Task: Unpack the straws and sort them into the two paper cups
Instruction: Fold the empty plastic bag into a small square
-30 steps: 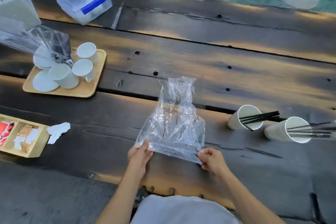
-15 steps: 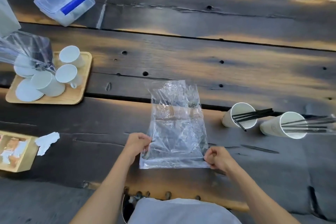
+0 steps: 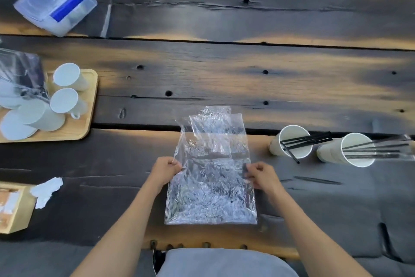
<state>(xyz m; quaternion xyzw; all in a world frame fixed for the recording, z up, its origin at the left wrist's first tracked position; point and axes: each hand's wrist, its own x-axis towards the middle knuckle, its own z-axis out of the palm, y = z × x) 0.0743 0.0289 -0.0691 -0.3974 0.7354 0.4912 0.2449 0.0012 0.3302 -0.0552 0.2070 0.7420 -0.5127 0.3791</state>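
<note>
Head view, bag: the clear plastic bag (image 3: pixel 211 171) is laid flat on the desk (image 3: pixel 224 79) in front of the person; a second ago it was pinched at its near corners, and it has since been drawn nearer, so that its near edge now lies below the hands.
Head view, left hand: the left hand (image 3: pixel 166 170) is curled on the bag's left edge, about halfway up, which is pinched between thumb and fingers.
Head view, right hand: the right hand (image 3: pixel 261 175) is curled likewise on the right edge, level with the left.
Head view, fold: the far flap is seen doubled over the bag's middle.
Head view, straws: black straws (image 3: pixel 307 138) are held in the nearer paper cup (image 3: pixel 289 142), and more in the farther paper cup (image 3: pixel 345 153), both well to the right of the bag.
Head view, stray: one dark straw-like piece (image 3: pixel 317 180) is left on the desk near the cups.
Meaning for the task: the bag appears emptied, so sorting is judged all but done; only the wrapper is being flattened or folded.
</note>
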